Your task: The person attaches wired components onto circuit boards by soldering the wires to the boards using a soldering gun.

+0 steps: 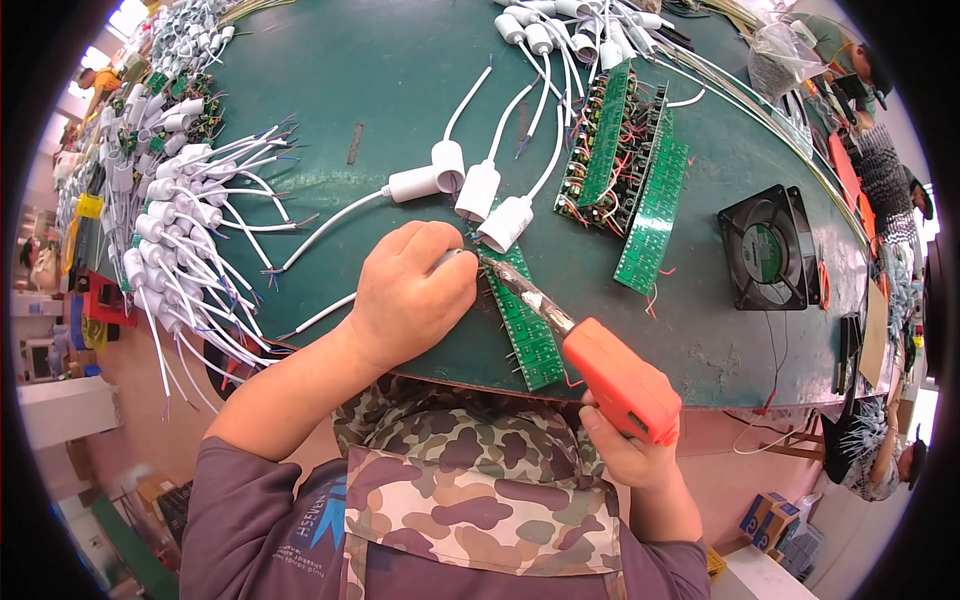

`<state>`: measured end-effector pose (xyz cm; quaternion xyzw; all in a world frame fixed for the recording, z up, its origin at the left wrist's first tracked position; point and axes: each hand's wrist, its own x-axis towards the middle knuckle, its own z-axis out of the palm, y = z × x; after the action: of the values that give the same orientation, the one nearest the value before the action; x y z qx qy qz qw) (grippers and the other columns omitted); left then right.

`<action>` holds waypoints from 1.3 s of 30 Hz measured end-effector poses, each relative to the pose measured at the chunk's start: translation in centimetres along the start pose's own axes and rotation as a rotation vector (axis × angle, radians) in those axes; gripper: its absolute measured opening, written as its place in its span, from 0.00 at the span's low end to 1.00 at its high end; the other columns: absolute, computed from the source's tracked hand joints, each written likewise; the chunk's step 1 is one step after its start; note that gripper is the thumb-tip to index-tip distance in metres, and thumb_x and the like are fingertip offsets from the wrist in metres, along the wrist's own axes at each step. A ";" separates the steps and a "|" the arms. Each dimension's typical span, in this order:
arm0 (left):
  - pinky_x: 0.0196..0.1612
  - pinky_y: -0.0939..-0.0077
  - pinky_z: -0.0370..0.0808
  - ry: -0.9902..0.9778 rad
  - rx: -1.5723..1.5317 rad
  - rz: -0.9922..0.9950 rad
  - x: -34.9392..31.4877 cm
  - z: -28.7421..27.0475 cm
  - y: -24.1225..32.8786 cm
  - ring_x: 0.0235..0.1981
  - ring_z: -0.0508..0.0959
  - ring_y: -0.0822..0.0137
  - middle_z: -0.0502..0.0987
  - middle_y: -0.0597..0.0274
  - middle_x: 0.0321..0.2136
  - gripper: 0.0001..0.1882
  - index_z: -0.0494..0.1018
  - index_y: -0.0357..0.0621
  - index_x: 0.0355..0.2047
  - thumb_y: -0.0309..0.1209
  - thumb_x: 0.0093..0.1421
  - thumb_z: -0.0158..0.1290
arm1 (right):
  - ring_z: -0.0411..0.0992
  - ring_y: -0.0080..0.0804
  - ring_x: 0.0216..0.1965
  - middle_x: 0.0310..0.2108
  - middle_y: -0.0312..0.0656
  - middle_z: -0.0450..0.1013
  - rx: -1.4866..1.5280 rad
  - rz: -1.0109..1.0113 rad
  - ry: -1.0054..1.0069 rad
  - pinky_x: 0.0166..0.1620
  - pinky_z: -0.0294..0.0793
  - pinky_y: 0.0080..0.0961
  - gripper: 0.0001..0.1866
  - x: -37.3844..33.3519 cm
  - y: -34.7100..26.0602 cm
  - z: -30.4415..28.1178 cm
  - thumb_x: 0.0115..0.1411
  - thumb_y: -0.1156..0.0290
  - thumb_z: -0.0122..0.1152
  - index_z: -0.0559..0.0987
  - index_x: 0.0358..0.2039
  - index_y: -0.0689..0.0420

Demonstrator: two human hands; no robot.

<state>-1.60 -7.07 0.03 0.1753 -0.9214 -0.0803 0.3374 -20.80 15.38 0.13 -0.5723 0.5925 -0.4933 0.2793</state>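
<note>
My right hand (635, 445) is closed around the orange handle of a soldering iron (615, 375). The iron's tip points up and left, close to the fingers of my left hand (415, 290), at the far end of a green circuit board strip (530, 340). Those fingers pinch a white corded socket (450, 257), mostly hidden; a white cord (325, 315) emerges at the wrist side. Whether the tip touches a wire or the board is too small to tell. Just beyond lie several loose corded sockets, one white socket (505, 224) nearest the tip.
Several populated board panels (650, 200) stand right of centre. A black fan (768, 248) sits at the right near the table's edge. Corded sockets (175, 230) are heaped along the left, with another bundle (590, 30) at the far side. People sit at the far right.
</note>
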 end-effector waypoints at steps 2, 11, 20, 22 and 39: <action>0.31 0.66 0.72 0.002 0.003 0.003 0.0 0.0 0.0 0.29 0.73 0.57 0.71 0.58 0.29 0.10 0.69 0.39 0.24 0.20 0.43 0.59 | 0.79 0.34 0.36 0.41 0.47 0.77 0.043 0.019 0.005 0.42 0.76 0.27 0.28 0.0 -0.1 0.0 0.52 0.79 0.67 0.69 0.53 0.68; 0.31 0.65 0.71 0.021 0.008 -0.001 -0.3 0.3 -0.2 0.28 0.72 0.59 0.69 0.60 0.30 0.10 0.69 0.43 0.24 0.23 0.41 0.58 | 0.77 0.43 0.40 0.41 0.50 0.77 0.068 0.166 0.082 0.45 0.76 0.32 0.16 -1.2 -1.5 -0.4 0.48 0.79 0.65 0.79 0.40 0.64; 0.30 0.64 0.71 0.023 0.011 0.012 -0.2 0.1 -0.1 0.28 0.72 0.59 0.69 0.60 0.30 0.10 0.69 0.42 0.25 0.22 0.41 0.58 | 0.77 0.40 0.36 0.35 0.43 0.77 -0.002 0.155 0.121 0.48 0.74 0.32 0.15 -1.0 -1.9 -0.3 0.47 0.79 0.66 0.80 0.38 0.62; 0.32 0.65 0.72 0.001 -0.004 -0.018 0.0 -0.1 0.2 0.29 0.73 0.56 0.71 0.58 0.28 0.09 0.69 0.39 0.24 0.21 0.44 0.59 | 0.77 0.36 0.34 0.32 0.41 0.77 0.032 0.149 0.125 0.47 0.74 0.31 0.18 -1.1 -1.8 -0.3 0.49 0.78 0.66 0.79 0.43 0.64; 0.31 0.67 0.74 -0.048 -0.226 -0.041 -0.1 -0.5 -0.1 0.30 0.75 0.56 0.73 0.53 0.34 0.10 0.69 0.38 0.30 0.17 0.48 0.58 | 0.77 0.31 0.31 0.34 0.42 0.77 0.081 0.081 0.118 0.42 0.75 0.28 0.26 -1.7 -0.6 -0.8 0.49 0.81 0.67 0.73 0.50 0.68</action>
<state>-1.18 -7.13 0.31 0.1531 -0.9105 -0.1949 0.3311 -20.92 17.29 0.56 -0.5061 0.6100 -0.5382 0.2866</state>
